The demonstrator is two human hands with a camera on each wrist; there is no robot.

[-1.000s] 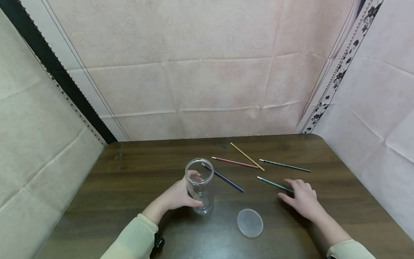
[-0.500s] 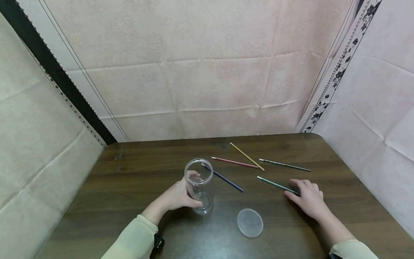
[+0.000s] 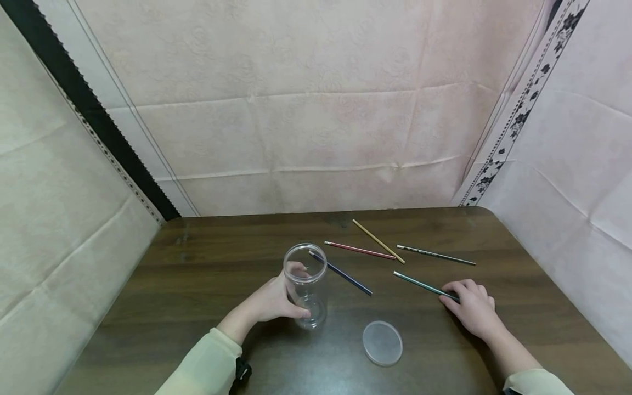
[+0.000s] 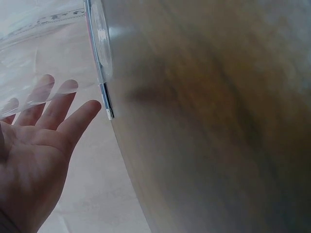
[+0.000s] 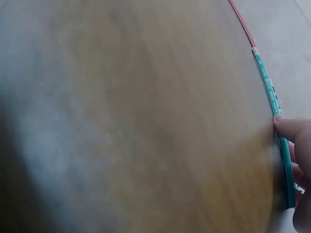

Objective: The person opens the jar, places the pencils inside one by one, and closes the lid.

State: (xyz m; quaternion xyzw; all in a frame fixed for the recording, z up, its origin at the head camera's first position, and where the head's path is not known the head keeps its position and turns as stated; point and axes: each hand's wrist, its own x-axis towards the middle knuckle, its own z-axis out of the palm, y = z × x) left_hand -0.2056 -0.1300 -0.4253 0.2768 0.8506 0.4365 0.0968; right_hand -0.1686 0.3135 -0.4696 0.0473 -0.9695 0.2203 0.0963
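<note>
Your right hand, the nearer one, pinched the green pencil near one end between its fingers; the shaft ran forward-left from them along the worktop. Your left hand gripped an upright clear jar.

Five pencils, one jar, one lid

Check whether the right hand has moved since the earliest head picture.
Yes. The right hand has shifted slightly rightward along the teal pencil, farther from the round lid, which has stayed put.
</note>
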